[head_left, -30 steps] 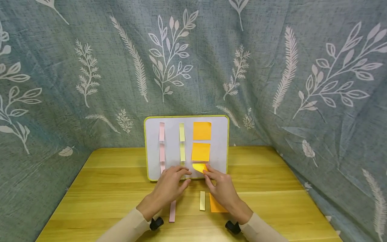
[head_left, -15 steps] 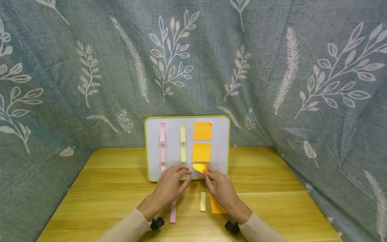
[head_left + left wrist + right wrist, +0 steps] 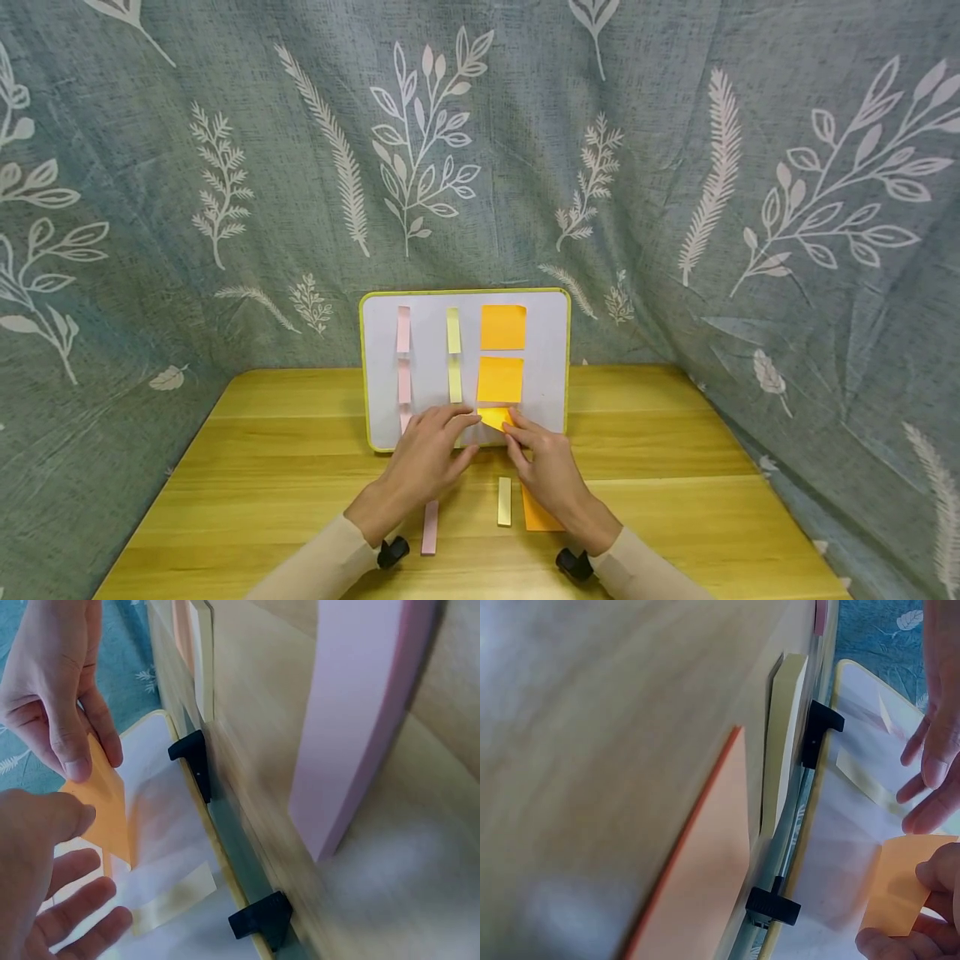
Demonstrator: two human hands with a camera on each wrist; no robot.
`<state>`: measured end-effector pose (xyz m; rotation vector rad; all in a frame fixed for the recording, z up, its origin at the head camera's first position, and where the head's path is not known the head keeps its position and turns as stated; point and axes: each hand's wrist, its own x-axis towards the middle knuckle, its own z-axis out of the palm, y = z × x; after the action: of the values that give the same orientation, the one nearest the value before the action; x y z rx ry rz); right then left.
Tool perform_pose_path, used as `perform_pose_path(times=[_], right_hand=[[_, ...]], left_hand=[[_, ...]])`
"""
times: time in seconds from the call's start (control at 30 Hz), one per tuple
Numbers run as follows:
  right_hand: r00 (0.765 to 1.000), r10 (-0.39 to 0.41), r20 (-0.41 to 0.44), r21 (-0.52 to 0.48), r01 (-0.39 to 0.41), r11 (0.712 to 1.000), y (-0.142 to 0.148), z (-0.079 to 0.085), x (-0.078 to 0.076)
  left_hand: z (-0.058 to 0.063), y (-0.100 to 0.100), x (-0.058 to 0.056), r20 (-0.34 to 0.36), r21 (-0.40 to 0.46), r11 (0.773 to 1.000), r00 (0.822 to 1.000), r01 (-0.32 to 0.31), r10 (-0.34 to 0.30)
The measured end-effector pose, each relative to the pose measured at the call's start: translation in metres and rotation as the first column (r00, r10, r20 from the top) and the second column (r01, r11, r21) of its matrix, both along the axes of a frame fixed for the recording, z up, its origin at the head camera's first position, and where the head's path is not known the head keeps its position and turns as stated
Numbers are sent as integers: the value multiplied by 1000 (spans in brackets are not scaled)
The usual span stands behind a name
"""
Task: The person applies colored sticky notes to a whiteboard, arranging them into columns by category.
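Observation:
My right hand pinches an orange sticky note by its right side, between thumb and fingers. The note stands bent out from the lower part of a whiteboard. My left hand is at the note's left side, fingers spread and loosely bent. Its index fingertip overlaps the note's edge in the left wrist view; firm contact is hard to judge. Above the held note, two orange notes are stuck in a column. Pale yellow strips and pink strips form two columns further left; my left hand partly hides the lowest ones.
On the wooden table lie a pink strip pad, a yellow strip pad and an orange note pad, partly under my right hand. Black clips support the board's lower edge. A leaf-patterned cloth hangs behind.
My left hand has shifted slightly right, bringing its index fingertip to the held note's left edge. The right hand keeps its pinch in almost the same place.

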<state>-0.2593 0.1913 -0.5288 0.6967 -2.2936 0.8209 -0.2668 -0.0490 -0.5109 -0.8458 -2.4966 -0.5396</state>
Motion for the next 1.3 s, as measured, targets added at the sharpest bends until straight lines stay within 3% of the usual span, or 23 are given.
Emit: perform_pose_path(times=[0.2, 0.47, 0.77, 1.03, 1.17, 1.3], right_hand=[[1000, -3, 19, 8, 3, 1000, -1, -1, 0], [1000, -8, 27, 20, 8, 1000, -1, -4, -2], [1000, -13, 14, 53, 12, 999, 0, -9, -5], [996, -56, 66, 180, 43, 983, -2, -6, 1], [991, -71, 112, 274, 38, 961, 0, -3, 5], [993, -33, 109, 371, -9, 929, 4, -1, 7]], left_hand=[[-1, 3, -4, -12, -119, 993, 1000, 24, -26], [0, 7, -6, -43, -165, 986, 998, 37, -45], [-5, 9, -6, -60, -298, 955, 998, 11, -30], [-6, 8, -2, -119, -427, 903, 993, -50, -1], [-8, 7, 1, -140, -499, 863, 990, -79, 10], [-9, 4, 2, -153, -551, 829, 988, -96, 13]])
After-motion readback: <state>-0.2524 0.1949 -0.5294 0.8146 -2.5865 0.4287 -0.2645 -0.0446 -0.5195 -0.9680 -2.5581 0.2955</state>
